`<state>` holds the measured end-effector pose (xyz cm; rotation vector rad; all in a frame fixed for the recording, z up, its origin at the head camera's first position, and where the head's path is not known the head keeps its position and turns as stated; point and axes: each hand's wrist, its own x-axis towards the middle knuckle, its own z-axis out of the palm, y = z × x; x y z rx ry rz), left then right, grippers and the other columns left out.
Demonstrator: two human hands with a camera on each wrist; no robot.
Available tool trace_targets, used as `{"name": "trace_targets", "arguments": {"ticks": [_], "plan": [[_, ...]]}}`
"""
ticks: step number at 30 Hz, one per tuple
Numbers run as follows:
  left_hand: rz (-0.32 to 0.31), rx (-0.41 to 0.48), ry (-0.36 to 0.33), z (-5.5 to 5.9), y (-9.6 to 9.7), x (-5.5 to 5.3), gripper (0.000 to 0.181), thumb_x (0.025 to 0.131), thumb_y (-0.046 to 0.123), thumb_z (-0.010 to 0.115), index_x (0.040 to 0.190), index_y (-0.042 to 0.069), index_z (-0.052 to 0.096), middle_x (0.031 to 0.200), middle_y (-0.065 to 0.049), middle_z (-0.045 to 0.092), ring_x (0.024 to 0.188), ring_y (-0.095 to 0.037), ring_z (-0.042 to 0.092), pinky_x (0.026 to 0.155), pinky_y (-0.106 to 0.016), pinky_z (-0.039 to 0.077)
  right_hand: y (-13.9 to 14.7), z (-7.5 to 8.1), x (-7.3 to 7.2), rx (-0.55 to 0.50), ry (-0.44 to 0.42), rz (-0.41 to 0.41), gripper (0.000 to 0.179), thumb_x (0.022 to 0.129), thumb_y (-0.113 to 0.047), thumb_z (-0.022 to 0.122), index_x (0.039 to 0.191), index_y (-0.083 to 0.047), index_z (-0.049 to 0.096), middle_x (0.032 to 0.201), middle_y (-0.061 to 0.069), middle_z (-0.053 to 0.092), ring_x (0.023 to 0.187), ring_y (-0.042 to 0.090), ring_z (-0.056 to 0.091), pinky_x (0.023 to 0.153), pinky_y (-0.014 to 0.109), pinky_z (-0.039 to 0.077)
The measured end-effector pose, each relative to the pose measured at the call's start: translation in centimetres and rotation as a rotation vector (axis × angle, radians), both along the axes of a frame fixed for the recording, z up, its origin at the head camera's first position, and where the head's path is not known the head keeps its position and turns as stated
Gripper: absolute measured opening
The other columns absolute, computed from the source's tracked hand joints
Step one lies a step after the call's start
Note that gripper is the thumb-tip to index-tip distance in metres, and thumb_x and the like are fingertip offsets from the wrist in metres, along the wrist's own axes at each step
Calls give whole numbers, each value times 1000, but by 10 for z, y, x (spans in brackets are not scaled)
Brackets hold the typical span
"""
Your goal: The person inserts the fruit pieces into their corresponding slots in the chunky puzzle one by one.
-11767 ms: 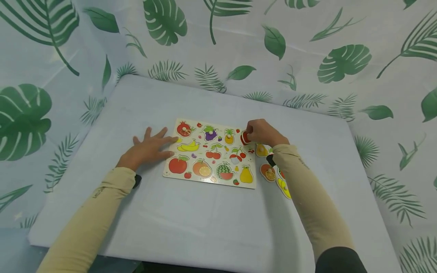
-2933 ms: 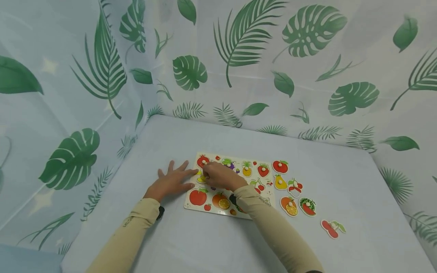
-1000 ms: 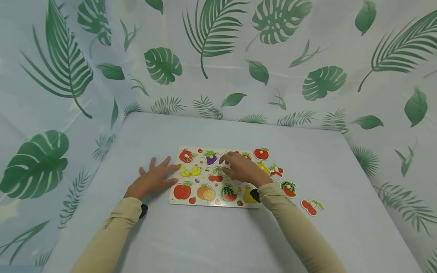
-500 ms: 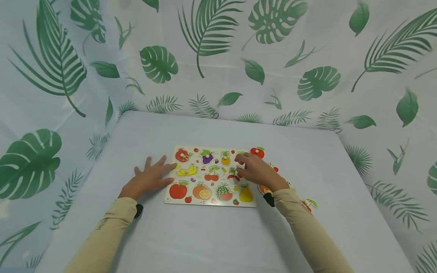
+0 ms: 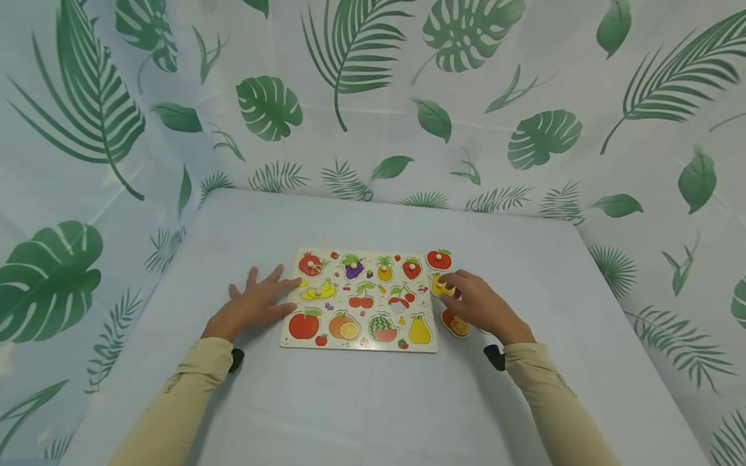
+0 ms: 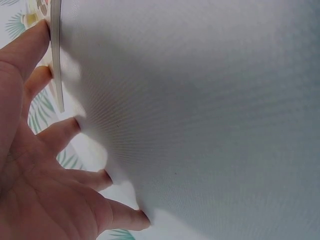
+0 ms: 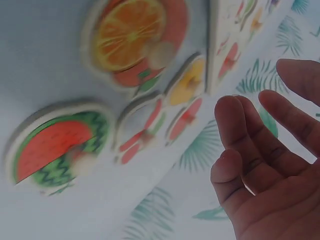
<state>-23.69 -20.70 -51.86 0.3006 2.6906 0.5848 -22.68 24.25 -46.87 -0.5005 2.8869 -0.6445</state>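
Note:
A fruit puzzle board (image 5: 370, 347) lies on the white table. Spread fingers of my left hand (image 5: 256, 303) rest on the table, thumb and index finger at the board's left edge, as the left wrist view confirms. Knobbed pieces sit in it, among them a strawberry piece (image 5: 411, 268) and a banana piece (image 5: 318, 293). Right of the board, my right hand (image 5: 484, 307) hovers over loose pieces, fingers loosely bent and holding nothing. Its fingertips overlap the pear piece (image 5: 440, 285) in the head view. Below them lies an orange piece (image 5: 456, 325).
Beyond the right hand lies an apple piece (image 5: 439, 259). A watermelon piece (image 7: 60, 145) and a lychee piece (image 7: 142, 127) show in the right wrist view, mostly hidden by the hand from above. Leaf-print cloth (image 5: 373, 116) hangs behind the table (image 5: 326, 408).
The strawberry piece gripped earliest and the bananas, once loose at right, now sit in the board. My right hand has moved right, off the board to the loose pieces. My left hand stays put.

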Motion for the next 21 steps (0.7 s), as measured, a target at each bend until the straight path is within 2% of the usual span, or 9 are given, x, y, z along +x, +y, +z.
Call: {"name": "trace_targets", "arguments": {"ticks": [8, 14, 21], "plan": [[-3, 17, -3, 1, 0, 1, 69, 103, 42, 70, 165, 24, 45, 177, -21, 13, 155, -62, -9, 110, -89, -3, 36, 1, 18, 20, 55, -41, 32, 99, -8, 77, 128, 4, 71, 114, 15, 71, 91, 26, 64, 75, 39, 59], [-3, 26, -8, 3, 0, 1, 70, 103, 42, 69, 166, 24, 44, 177, -21, 13, 155, -62, -10, 110, -89, -4, 62, 0, 30, 25, 33, -77, 33, 98, -9, 77, 126, 6, 70, 108, 13, 71, 91, 26, 64, 74, 38, 58], [-2, 28, -17, 2, -1, 1, 71, 103, 42, 70, 166, 23, 44, 177, -22, 12, 155, -63, -10, 110, -89, -4, 87, -9, 45, 31, -2, -109, 27, 98, -9, 75, 120, 7, 71, 97, 7, 68, 88, 24, 63, 74, 40, 58]]}}
